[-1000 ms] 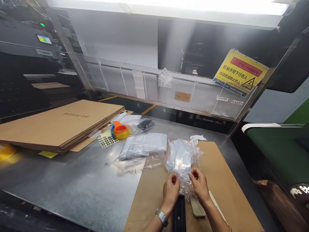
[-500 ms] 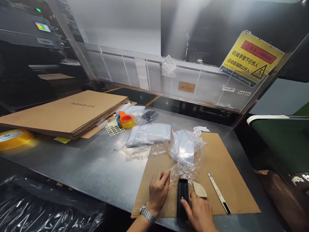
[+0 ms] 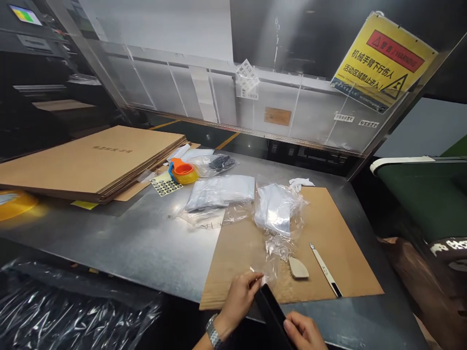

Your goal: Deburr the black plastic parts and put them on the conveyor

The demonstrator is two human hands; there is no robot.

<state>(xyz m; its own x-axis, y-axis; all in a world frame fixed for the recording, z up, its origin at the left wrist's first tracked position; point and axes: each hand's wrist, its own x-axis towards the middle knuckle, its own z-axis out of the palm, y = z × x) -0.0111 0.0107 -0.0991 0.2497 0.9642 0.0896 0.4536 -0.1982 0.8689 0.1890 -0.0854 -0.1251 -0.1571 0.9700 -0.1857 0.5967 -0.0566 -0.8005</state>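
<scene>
My left hand (image 3: 239, 299), with a metal watch on the wrist, pinches a small clear plastic bag (image 3: 265, 272) at the near edge of a brown cardboard sheet (image 3: 328, 243). My right hand (image 3: 304, 331) grips the near end of a long black flat part (image 3: 272, 313), lifted and tilted off the cardboard. The black part's far end meets the bag's mouth. A stack of clear bags in crumpled plastic wrap (image 3: 275, 211) lies just beyond on the cardboard.
A small beige pad (image 3: 298, 268) and a thin blade tool (image 3: 326, 270) lie on the cardboard. On the metal table (image 3: 127, 243) sit more bag packs (image 3: 219, 192), an orange tape dispenser (image 3: 182, 171), a dotted sticker sheet (image 3: 166, 185) and flat cartons (image 3: 91, 160). A yellow warning sign (image 3: 381, 58) hangs on the clear guard.
Both hands left the bag stack. The left drew one clear bag toward me. The right took the black part off the cardboard and tilted it up to the bag.
</scene>
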